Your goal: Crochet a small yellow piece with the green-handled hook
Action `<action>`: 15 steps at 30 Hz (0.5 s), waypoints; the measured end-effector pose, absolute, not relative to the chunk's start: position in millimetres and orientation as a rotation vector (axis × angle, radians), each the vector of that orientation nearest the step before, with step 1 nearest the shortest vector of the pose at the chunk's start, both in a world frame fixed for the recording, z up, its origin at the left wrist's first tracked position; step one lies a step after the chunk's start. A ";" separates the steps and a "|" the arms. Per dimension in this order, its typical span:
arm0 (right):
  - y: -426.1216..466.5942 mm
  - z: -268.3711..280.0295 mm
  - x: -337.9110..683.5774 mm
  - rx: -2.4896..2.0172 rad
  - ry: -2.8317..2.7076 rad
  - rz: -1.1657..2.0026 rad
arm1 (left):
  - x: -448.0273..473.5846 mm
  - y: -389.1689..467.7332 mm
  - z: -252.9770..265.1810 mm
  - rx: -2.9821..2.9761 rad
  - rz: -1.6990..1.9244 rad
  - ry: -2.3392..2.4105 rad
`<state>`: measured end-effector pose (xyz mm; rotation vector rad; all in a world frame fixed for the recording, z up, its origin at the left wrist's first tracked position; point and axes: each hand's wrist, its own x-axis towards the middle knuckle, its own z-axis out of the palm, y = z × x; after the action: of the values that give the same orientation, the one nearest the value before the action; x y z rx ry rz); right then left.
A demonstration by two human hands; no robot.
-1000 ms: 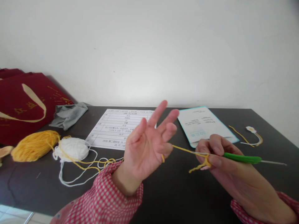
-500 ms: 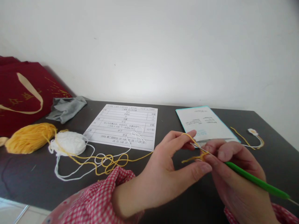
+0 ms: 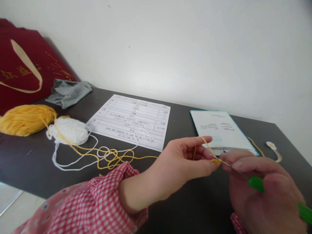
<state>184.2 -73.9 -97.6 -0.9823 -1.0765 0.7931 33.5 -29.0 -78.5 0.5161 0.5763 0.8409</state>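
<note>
My left hand (image 3: 185, 161) pinches a small yellow crochet piece (image 3: 216, 161) between thumb and fingers, with yellow yarn (image 3: 117, 157) looped over the index finger. My right hand (image 3: 263, 191) grips a green-handled crochet hook (image 3: 255, 183), and the hook's metal tip touches the yellow piece. The yellow yarn trails left across the dark table (image 3: 29, 162) in loose loops to a yellow yarn ball (image 3: 25, 119).
A white yarn ball (image 3: 69, 130) lies beside the yellow one, its strand tangled with the yellow loops. A printed sheet (image 3: 131, 122), a teal-edged booklet (image 3: 220, 130), a grey cloth (image 3: 67, 92), a red bag (image 3: 21, 68) and a small crocheted flower (image 3: 271, 145) are on the table.
My left hand dropped from open and raised to pinching the yellow piece at the hook. The right hand turned the hook handle downward. The view tilted and shifted right.
</note>
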 end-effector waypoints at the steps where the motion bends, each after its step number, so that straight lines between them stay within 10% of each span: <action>1: -73.5 -97.1 185.4 -0.964 -1.097 0.765 | 33.1 -28.4 -78.5 0.508 0.828 0.580; 9: -56.8 -80.0 194.7 -1.050 -0.975 1.182 | 32.7 -27.9 -81.9 0.531 0.744 0.570; 15: -66.5 -78.8 200.1 -1.039 -1.144 0.918 | 34.4 -29.0 -83.1 0.562 0.707 0.625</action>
<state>200.1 -66.5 -78.8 -1.0390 -1.1437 0.9180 34.4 -29.0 -83.1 0.5615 0.6252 0.7067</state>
